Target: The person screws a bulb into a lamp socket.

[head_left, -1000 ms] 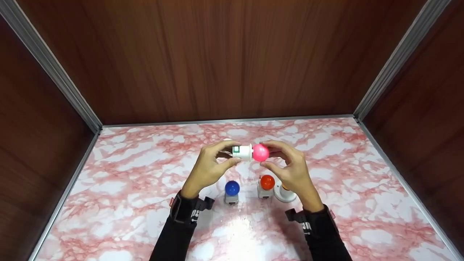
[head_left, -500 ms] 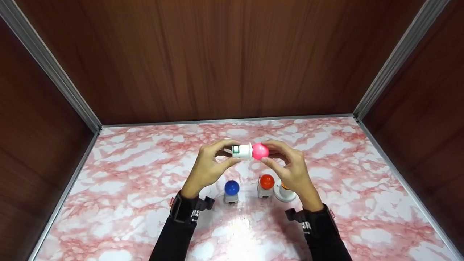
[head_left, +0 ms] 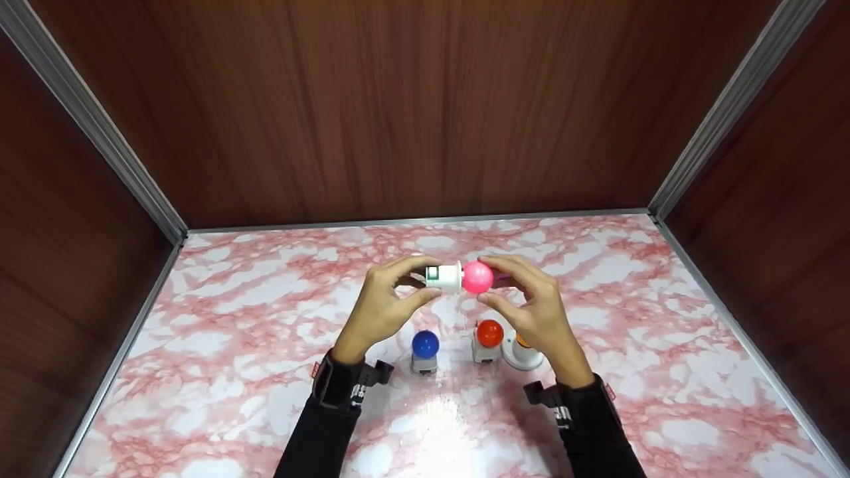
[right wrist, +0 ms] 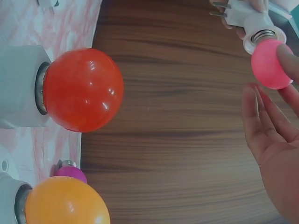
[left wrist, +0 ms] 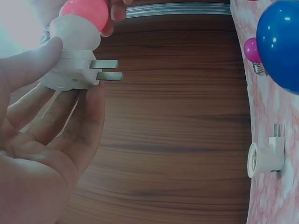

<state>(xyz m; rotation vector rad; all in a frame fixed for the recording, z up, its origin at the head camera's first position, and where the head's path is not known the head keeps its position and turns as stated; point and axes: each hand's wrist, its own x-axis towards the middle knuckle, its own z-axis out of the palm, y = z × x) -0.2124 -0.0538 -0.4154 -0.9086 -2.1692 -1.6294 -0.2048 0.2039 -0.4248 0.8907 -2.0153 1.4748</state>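
In the head view my left hand (head_left: 382,305) grips a white plug-in lamp socket (head_left: 446,277), held sideways above the table with its mouth to the right. Two flat metal prongs (left wrist: 108,71) stick out of it in the left wrist view. My right hand (head_left: 531,302) pinches a round pink light bulb (head_left: 477,277) between thumb and fingers, right at the socket's mouth. Part of the bulb's metal screw thread (right wrist: 264,35) shows inside the socket rim in the right wrist view; the rest is hidden.
A blue bulb (head_left: 425,344), a red bulb (head_left: 490,333) and an orange bulb (right wrist: 67,203) stand in white holders on the marbled table (head_left: 265,398). Behind them lie a loose magenta bulb (left wrist: 252,50) and another white plug-in socket (left wrist: 268,157). Brown panels (head_left: 412,113) enclose the table.
My right thumb and fingers have shifted slightly round the pink bulb, the thumb first closing up on it, then easing back to its lower edge. My left hand and the socket hold still.
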